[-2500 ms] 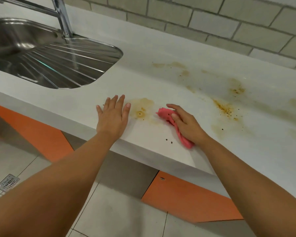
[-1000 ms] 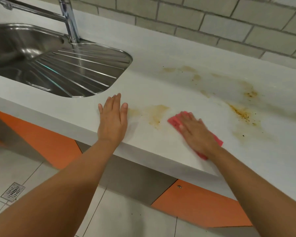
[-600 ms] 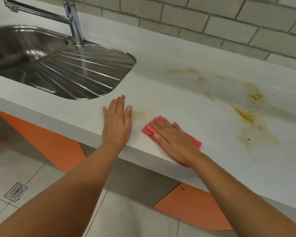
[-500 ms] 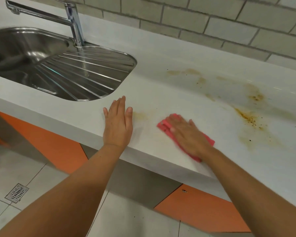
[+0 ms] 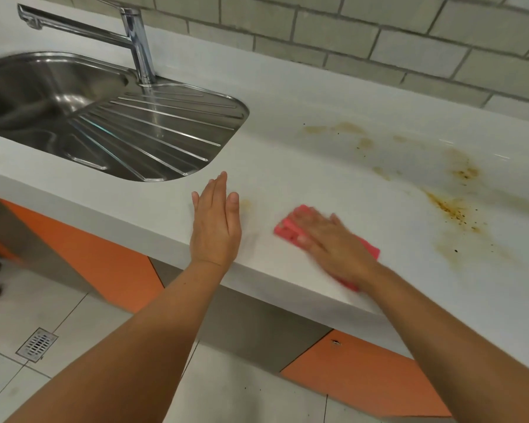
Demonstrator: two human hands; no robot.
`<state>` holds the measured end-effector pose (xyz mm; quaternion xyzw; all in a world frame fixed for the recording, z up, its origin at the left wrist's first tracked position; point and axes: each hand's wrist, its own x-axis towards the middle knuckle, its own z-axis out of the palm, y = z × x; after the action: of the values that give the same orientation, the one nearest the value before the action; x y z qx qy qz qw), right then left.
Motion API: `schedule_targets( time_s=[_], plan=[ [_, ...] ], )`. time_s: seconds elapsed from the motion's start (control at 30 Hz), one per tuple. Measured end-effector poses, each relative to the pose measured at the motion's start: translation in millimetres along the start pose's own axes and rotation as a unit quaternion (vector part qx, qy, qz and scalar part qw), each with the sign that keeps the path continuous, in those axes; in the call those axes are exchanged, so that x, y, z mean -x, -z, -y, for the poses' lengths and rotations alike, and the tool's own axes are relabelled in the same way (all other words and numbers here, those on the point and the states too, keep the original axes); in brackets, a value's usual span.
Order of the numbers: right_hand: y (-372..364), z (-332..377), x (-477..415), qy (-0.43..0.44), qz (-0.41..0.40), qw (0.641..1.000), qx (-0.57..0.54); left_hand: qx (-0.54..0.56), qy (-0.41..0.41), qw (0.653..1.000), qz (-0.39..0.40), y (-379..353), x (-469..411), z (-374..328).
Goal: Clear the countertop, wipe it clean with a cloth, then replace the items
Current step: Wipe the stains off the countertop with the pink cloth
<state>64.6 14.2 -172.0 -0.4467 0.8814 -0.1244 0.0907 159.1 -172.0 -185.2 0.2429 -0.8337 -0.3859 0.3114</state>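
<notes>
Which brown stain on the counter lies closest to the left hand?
The faint smear beside the thumb of the left hand, left of the pink cloth; the darker speckled stains sit farther right.

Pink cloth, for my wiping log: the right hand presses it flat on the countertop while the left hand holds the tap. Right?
Not quite. In the head view the left hand lies flat on the countertop near its front edge, apart from the tap. The right hand does press the pink cloth flat.

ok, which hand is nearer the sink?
Left. The left hand lies flat on the countertop just in front of the sink; the right hand presses the pink cloth farther right.
</notes>
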Motion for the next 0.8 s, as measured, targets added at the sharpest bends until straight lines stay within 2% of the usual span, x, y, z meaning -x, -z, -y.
schedule_targets(
  time_s=[0.1,0.17,0.23,0.37,0.43,0.5,0.53,0.57,0.63,0.7,0.8],
  plan=[
    [14.1,-34.2,-40.1,-0.127,-0.039,0.991,0.003,-0.003,0.009,1.000,-0.001,-0.6,0.9,-1.0],
    [9.3,-31.0,-76.0,-0.183,-0.058,0.981,0.034,0.000,0.011,1.000,-0.003,-1.3,0.2,1.3],
    [-1.3,-4.7,-96.8,-0.164,-0.048,0.985,0.015,0.008,0.008,1.000,-0.008,-1.4,0.8,2.5],
    [-23.6,54.1,-68.5,-0.018,-0.008,0.999,-0.040,0.004,-0.034,0.999,-0.014,-1.6,-2.7,4.7],
    [-14.9,55.7,-49.0,-0.007,0.006,0.985,-0.171,-0.013,-0.056,0.998,0.007,1.2,-4.8,6.9],
    [6.3,43.7,-38.5,-0.057,-0.038,0.946,-0.316,-0.049,-0.120,0.990,0.060,4.0,-4.5,6.5],
    [18.1,32.2,-34.8,-0.095,-0.071,0.945,-0.306,-0.076,-0.158,0.978,0.112,4.0,-2.8,3.0],
    [29.1,19.4,-30.5,-0.133,-0.079,0.958,-0.242,-0.111,-0.189,0.960,0.175,2.4,-0.2,-2.7],
    [40.6,-4.5,-20.9,-0.200,-0.002,0.976,-0.091,-0.202,-0.214,0.915,0.277,-7.1,7.3,-15.3],
    [38.4,-16.0,-13.8,-0.241,0.100,0.965,-0.017,-0.286,-0.213,0.885,0.300,-14.7,17.2,-28.0],
    [32.6,-14.6,-10.8,-0.243,0.145,0.959,0.001,-0.351,-0.233,0.862,0.281,-10.9,33.0,-37.2]
  ],
)
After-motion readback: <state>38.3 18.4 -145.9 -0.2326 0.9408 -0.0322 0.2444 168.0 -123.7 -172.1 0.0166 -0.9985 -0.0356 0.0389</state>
